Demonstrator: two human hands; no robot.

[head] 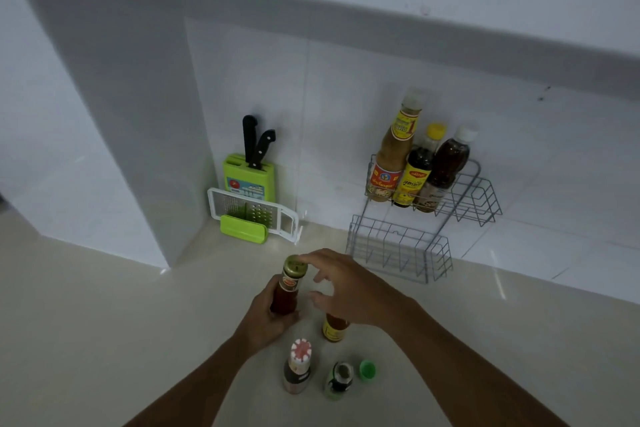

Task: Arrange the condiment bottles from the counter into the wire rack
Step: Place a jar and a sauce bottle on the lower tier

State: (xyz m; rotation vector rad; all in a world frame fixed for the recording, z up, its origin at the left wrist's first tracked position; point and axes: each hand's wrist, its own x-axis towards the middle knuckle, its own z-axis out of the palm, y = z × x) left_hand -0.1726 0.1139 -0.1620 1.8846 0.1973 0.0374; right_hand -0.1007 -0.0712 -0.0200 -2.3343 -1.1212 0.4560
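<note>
My left hand (268, 314) grips the body of a dark red sauce bottle (289, 284) with a green-gold cap, upright on the counter. My right hand (343, 288) hovers beside it, fingers spread, one fingertip touching the cap. Under my right wrist stands a yellow-labelled bottle (334, 329). Nearer to me stand a red-and-white-capped bottle (298, 367) and an uncapped green bottle (339, 380), with a loose green cap (367, 370) beside it. The two-tier wire rack (401, 250) stands against the wall; its upper tier holds three bottles (415, 163), its lower tier holds nothing.
A green knife block (249, 177) with two black-handled knives and a white-green grater (252, 215) stand in the corner to the left of the rack. A white wall column juts out at left. A white overhang runs above the counter.
</note>
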